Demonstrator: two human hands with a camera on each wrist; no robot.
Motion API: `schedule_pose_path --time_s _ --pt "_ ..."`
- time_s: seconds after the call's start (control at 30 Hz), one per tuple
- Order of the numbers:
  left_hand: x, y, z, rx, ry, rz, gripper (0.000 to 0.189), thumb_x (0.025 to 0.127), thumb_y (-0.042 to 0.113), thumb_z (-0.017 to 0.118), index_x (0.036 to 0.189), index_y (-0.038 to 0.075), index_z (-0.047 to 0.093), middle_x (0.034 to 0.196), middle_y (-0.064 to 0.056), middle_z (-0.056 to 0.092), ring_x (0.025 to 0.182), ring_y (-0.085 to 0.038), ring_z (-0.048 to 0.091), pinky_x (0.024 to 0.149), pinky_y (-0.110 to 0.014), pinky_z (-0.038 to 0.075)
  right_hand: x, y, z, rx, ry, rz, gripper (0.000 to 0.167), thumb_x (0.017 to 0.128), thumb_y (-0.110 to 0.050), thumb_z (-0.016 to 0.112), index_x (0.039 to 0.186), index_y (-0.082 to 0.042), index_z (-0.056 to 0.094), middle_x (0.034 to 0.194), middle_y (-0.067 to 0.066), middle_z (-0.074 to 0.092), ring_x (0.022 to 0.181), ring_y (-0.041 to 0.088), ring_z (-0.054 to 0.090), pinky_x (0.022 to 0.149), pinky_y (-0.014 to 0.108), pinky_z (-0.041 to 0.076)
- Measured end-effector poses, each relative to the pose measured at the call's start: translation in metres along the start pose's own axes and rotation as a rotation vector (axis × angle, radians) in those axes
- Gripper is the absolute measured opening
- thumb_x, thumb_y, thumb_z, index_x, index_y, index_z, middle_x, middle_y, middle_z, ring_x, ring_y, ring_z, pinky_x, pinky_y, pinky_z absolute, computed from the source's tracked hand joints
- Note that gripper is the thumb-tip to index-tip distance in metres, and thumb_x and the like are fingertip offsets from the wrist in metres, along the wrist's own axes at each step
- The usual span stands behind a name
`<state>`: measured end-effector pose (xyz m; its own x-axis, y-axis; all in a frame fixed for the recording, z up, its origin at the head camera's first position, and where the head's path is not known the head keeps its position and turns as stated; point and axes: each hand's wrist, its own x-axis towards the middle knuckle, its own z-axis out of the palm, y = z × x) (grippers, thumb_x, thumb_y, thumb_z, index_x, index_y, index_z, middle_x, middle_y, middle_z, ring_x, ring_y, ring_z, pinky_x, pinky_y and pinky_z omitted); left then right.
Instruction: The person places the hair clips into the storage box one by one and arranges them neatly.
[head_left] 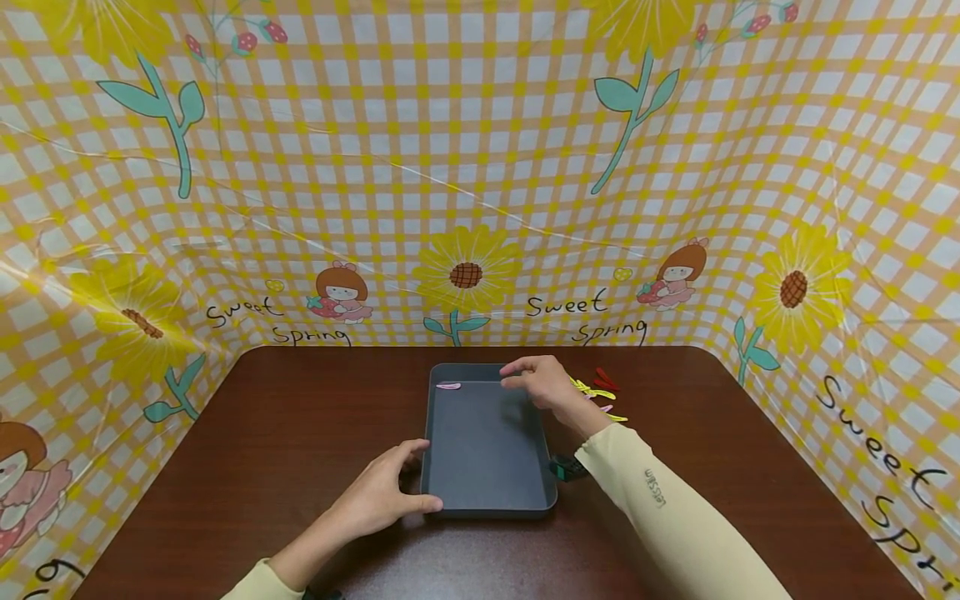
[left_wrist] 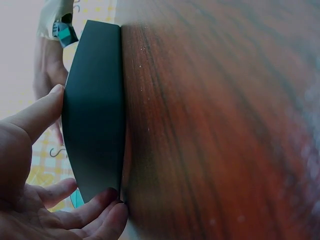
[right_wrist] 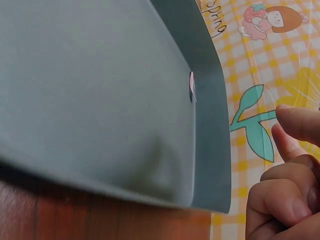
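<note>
A grey rectangular tray [head_left: 487, 450] lies on the brown table. My left hand [head_left: 382, 492] is at its near left side, thumb tip at the rim and other fingertips low against the outer wall [left_wrist: 95, 110]. Inside the tray, by the far wall, lies a small pink hair clip [head_left: 448, 386], also in the right wrist view as a thin pink clip [right_wrist: 192, 86]. Over the tray's far right corner hangs my right hand [head_left: 543, 382]. Its thumb and index finger are extended with a gap between them, nothing showing there; the other fingers [right_wrist: 285, 200] are curled.
Right of the tray, partly behind my right hand, lie several yellow hair clips [head_left: 602, 393], a pink one [head_left: 607, 409] and some red ones [head_left: 606, 379]. A checked, flower-printed cloth [head_left: 480, 167] rises round the back and sides of the table [head_left: 300, 417].
</note>
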<state>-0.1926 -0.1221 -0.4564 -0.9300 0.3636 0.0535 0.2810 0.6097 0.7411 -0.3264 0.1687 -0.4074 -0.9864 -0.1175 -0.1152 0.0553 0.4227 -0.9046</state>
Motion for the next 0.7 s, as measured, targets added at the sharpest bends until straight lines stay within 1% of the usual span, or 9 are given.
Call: schedule_pose_path --time_s 0.13,0.23,0.33,0.53,0.7 --pt "0.000 0.000 0.000 -0.003 -0.001 -0.002 0.086 0.078 0.046 0.085 0.147 0.010 0.047 0.138 -0.013 0.057 0.123 -0.033 0.057 0.099 -0.056 0.046 -0.006 0.003 -0.009 0.004 0.002 0.009 0.024 0.090 -0.014 0.075 0.113 -0.007 0.074 0.054 -0.008 0.027 0.041 0.010 0.019 0.043 0.025 0.023" --pt "-0.001 0.000 0.001 0.000 -0.003 -0.008 0.086 0.078 0.046 0.085 0.147 0.009 0.047 0.139 -0.013 0.057 0.124 -0.034 0.057 0.099 -0.056 0.046 -0.011 0.005 -0.016 -0.010 -0.006 -0.003 0.025 0.090 -0.015 0.074 0.114 -0.006 0.073 0.053 -0.008 0.029 0.042 0.010 0.021 0.044 0.025 0.024" --pt "-0.001 0.001 0.000 0.005 0.000 -0.011 0.086 0.078 0.044 0.086 0.146 0.009 0.047 0.137 -0.014 0.058 0.123 -0.033 0.058 0.099 -0.055 0.046 -0.016 0.008 -0.023 -0.004 -0.009 -0.010 0.027 0.090 -0.015 0.074 0.115 -0.005 0.073 0.052 -0.008 0.031 0.042 0.010 0.023 0.044 0.026 0.025" --pt "0.000 0.002 0.000 0.010 0.002 -0.001 0.085 0.078 0.043 0.086 0.146 0.008 0.048 0.130 -0.013 0.061 0.120 -0.032 0.058 0.098 -0.054 0.047 -0.022 0.014 -0.035 -0.016 0.024 -0.006 0.035 0.089 -0.015 0.074 0.120 0.000 0.070 0.051 -0.010 0.032 0.044 0.010 0.026 0.046 0.026 0.027" --pt "0.000 0.001 0.000 0.017 0.009 0.001 0.084 0.078 0.043 0.086 0.145 0.009 0.048 0.128 -0.013 0.062 0.119 -0.032 0.059 0.097 -0.054 0.047 -0.024 0.018 -0.043 -0.010 0.045 0.026 0.034 0.089 -0.016 0.075 0.120 -0.002 0.071 0.052 -0.010 0.030 0.043 0.009 0.026 0.045 0.025 0.026"
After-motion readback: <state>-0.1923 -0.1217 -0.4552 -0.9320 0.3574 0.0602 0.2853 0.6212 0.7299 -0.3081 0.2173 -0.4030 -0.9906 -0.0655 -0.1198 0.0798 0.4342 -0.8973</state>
